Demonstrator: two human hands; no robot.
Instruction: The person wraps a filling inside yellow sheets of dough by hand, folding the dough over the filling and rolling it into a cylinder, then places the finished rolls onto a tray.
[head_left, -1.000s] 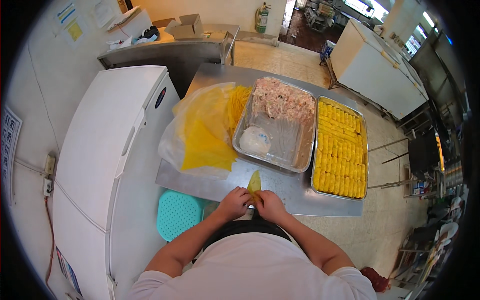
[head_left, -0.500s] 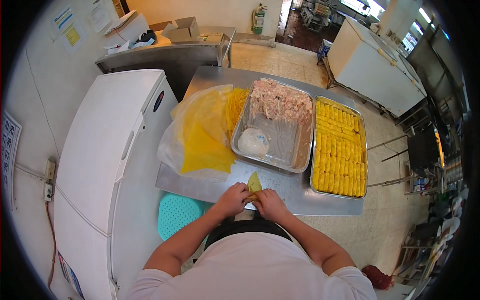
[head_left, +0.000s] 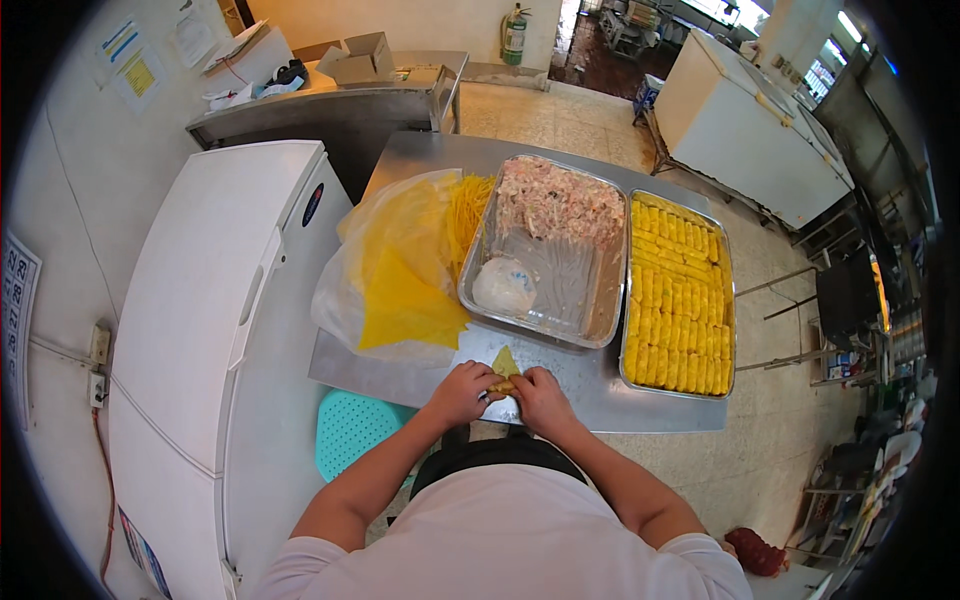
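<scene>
At the near edge of the steel table, my left hand (head_left: 464, 393) and my right hand (head_left: 541, 401) are both closed on a partly rolled yellow wrapper (head_left: 502, 364). Its pointed corner sticks up beyond my fingers, and the rolled part lies between the two hands. Ahead stands a deep metal pan (head_left: 590, 325) with pinkish minced filling (head_left: 560, 198) at its far end and a knotted white plastic bag (head_left: 504, 286) in its near left corner. Yellow wrapper sheets (head_left: 405, 305) lie on clear plastic to the left. On the right, a shallow tray (head_left: 628, 378) holds rows of yellow rolls (head_left: 680, 300).
A steel table (head_left: 345, 362) carries everything I work with. Left of it are a white freezer (head_left: 215, 270) and a turquoise perforated stool (head_left: 360, 430). Behind stands a desk with a cardboard box (head_left: 362, 62). Another white chest freezer (head_left: 745, 130) is at the far right.
The wrapper's free corner has become shorter and leans slightly left as the roll turns away from me. Both hands have shifted a little, still gripping it.
</scene>
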